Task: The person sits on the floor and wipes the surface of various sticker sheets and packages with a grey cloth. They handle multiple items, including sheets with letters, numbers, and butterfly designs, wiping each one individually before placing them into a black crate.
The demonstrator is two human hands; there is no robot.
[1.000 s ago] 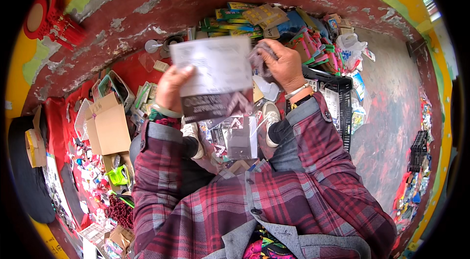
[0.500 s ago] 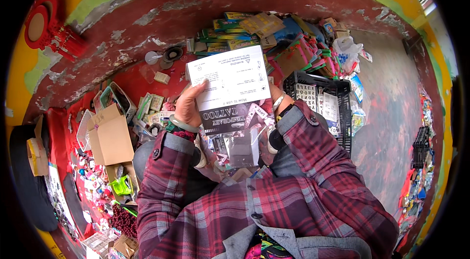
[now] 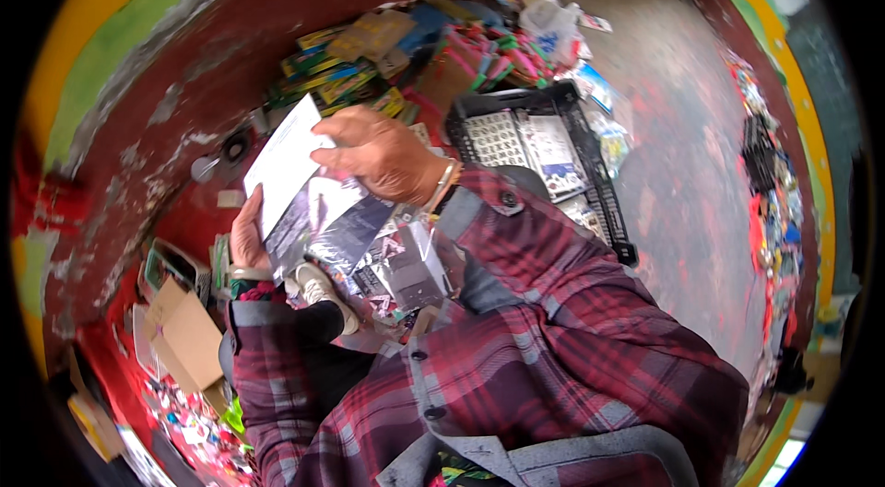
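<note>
My left hand [image 3: 247,236] grips the left edge of a flat plastic-wrapped packet [image 3: 304,192] with a white card top and a dark glossy lower part. My right hand [image 3: 383,153] lies across the packet's upper right side, fingers curled over it. Both arms wear a red plaid shirt with grey cuffs. Under the packet lie more clear-wrapped packets [image 3: 401,270] on my lap. A white shoe [image 3: 323,289] shows just below my left hand.
A black plastic crate [image 3: 590,183] with printed sheets stands to the right. A heap of colourful packets [image 3: 415,45] lies against the red wall ahead. A brown cardboard box [image 3: 189,340] and small packaged goods sit at lower left. More goods line the far right edge.
The view has swung left and tilted. The packet has turned from facing me to slanted, and my right hand has moved from behind it onto its upper right side.
</note>
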